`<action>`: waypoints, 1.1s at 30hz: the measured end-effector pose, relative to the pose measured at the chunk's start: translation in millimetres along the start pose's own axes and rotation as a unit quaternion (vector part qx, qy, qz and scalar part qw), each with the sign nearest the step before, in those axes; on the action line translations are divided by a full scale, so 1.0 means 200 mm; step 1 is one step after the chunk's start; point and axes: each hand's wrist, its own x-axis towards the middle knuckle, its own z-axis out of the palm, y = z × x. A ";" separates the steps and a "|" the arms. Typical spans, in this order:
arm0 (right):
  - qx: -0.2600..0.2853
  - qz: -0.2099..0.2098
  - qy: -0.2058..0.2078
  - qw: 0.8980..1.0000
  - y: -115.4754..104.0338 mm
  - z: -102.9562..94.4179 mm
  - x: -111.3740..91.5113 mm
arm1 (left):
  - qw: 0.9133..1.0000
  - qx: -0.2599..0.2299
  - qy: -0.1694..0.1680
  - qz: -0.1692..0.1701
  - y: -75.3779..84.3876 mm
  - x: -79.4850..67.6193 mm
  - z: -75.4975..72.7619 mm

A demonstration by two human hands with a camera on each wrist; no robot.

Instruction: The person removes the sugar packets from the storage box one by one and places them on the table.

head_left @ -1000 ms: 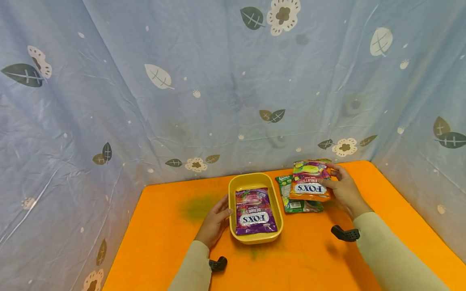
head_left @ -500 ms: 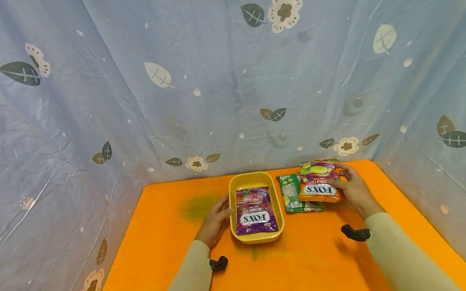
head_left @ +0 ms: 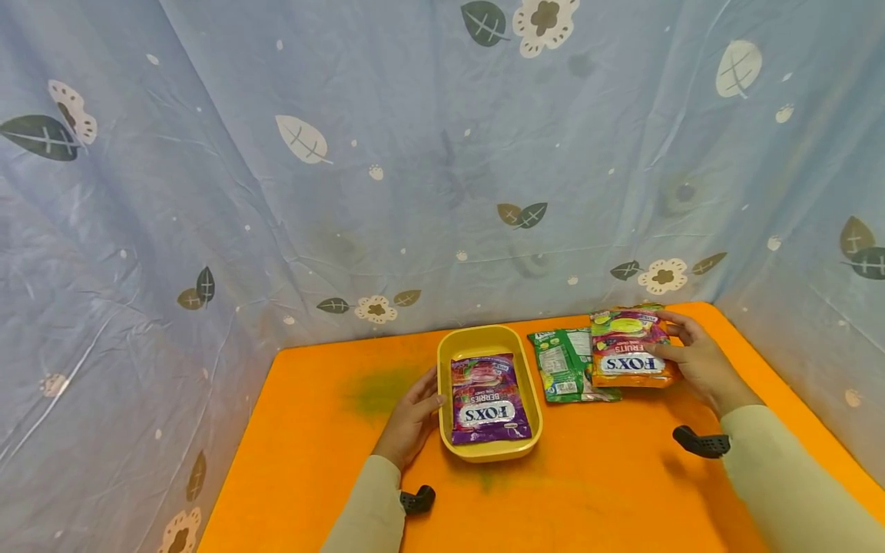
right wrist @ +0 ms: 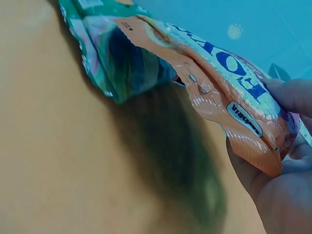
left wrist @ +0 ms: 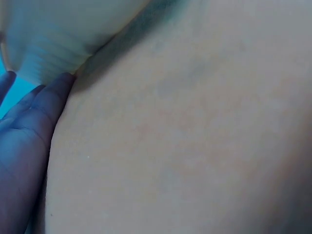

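Note:
A purple candy packet [head_left: 489, 399] lies inside a yellow plastic tray [head_left: 485, 453]. My left hand [head_left: 408, 425] rests against the tray's left side, thumb at the rim. In the left wrist view its fingers [left wrist: 48, 100] lie fairly straight along the tray's outer wall [left wrist: 63, 39]. To the right, my right hand [head_left: 705, 367] pinches an orange-and-purple fruit candy packet [head_left: 629, 346] by its right edge. The right wrist view shows this packet [right wrist: 219, 83] tilted and raised off the table. A green candy packet [head_left: 563, 365] lies beside the tray, partly hidden behind the held packet.
The table is covered in orange cloth [head_left: 581, 491] with faint green stains. Blue patterned curtains [head_left: 429, 192] enclose its back and both sides. A black wrist mount [head_left: 701, 443] sits at the right sleeve, another mount [head_left: 418, 500] at the left.
My right hand has moved to the right with the orange-and-purple candy packet, uncovering more of the green packet. The left hand and the tray have stayed in place.

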 end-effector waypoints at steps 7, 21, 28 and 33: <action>-0.024 0.009 -0.028 0.999 0.00 -0.08 0.01 | 1.000 -0.001 0.002 -0.003 -0.01 0.00 0.00; -0.132 0.021 -0.049 0.990 0.03 -0.16 0.04 | 1.000 -0.004 0.002 -0.002 -0.01 0.01 -0.01; -0.221 0.019 -0.038 0.974 0.06 -0.19 0.05 | 1.000 -0.011 0.008 -0.009 -0.01 0.01 -0.01; -0.261 0.016 -0.020 0.965 0.08 -0.17 0.05 | 1.000 -0.011 0.010 -0.011 -0.01 0.01 -0.01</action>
